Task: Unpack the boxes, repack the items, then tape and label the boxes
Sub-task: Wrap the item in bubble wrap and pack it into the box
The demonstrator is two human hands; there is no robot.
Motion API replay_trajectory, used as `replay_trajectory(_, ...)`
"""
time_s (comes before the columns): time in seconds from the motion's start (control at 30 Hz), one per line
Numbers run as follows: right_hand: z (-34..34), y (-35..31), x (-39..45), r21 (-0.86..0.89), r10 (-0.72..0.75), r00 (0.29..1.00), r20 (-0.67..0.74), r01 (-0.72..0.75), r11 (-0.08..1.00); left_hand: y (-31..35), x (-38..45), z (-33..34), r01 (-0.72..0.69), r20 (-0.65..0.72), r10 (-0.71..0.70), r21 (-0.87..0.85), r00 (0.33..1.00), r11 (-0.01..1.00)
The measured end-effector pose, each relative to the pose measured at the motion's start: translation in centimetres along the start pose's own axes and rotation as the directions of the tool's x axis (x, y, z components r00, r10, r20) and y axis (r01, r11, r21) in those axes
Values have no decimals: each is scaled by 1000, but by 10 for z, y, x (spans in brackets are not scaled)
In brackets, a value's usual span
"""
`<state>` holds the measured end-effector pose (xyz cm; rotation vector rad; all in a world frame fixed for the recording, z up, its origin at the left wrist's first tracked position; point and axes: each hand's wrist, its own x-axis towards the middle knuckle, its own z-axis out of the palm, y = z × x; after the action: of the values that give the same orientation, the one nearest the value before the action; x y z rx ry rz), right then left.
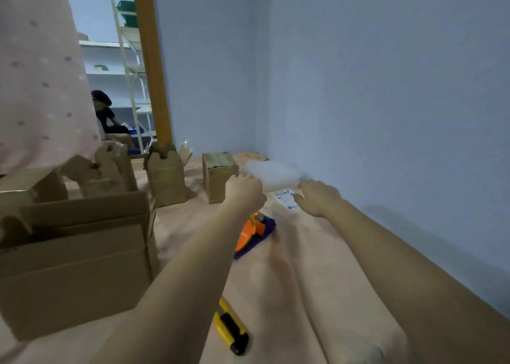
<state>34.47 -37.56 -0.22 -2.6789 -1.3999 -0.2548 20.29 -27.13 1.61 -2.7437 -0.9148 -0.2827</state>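
Right hand (317, 196) fingertips on label (285, 199), not clearly pinching; grip unclear. Left hand (244, 188) fisted, empty, above tape gun (255, 232). Risk: label creases or slides if dragged flat.

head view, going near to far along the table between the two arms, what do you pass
yellow-and-black utility knife → orange-and-blue tape dispenser → white shipping label under the right hand → white padding by the wall
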Motion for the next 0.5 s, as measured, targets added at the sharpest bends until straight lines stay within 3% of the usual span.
replay_trajectory(0.27, 50, 2, 127, -64, -58, 998, -1, 58, 996, 7, 122, 54, 17, 122, -14, -26, 992, 1000)
replay_trajectory(0.5, 84, 4, 205, -50, -60, 996, -70, 57, 997, 1, 181, 86, 55, 174, -43, -66, 984, 996)
